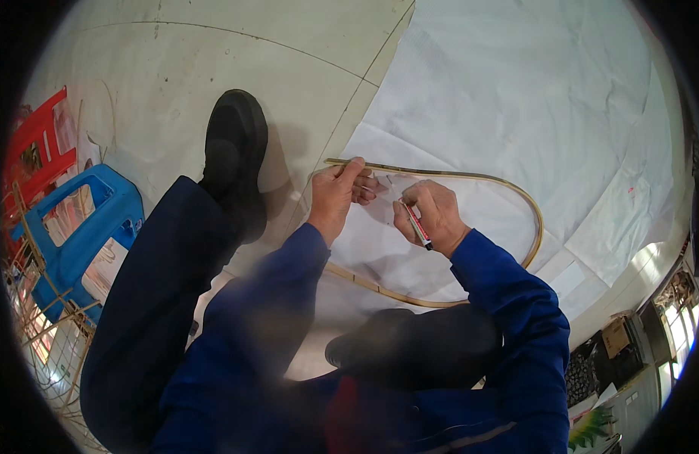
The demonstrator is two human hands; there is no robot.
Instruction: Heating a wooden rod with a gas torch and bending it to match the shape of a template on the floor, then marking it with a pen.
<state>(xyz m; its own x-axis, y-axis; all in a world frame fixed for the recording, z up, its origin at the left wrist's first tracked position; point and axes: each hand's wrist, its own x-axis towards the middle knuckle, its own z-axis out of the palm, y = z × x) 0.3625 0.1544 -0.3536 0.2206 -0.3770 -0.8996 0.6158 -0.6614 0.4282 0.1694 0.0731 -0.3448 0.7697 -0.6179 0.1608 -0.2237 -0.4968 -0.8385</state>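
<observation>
A long, thin bamboo-like strip (536, 208) bends in a wide U over the white sheet, its curve to the right. Near its upper end, my left hand (336, 198) pinches the strip between thumb and fingers; the other fingers curl below it. My right hand (438, 212) is closed round a slim marker pen (417, 227) with a white-and-red barrel and a dark back end. The pen's front points up and left toward the strip, and its tip is hard to make out. The strip's lower run passes by my right sleeve and is partly hidden there.
White sheeting (508, 91) covers the tiled floor (304, 45) ahead and to the right. A blue plastic stool (80, 219), a red plastic seat (43, 147) and a wire or cane frame (43, 303) stand left. A cardboard box (614, 337) sits at lower right. My shoe (236, 144) rests on the tiles.
</observation>
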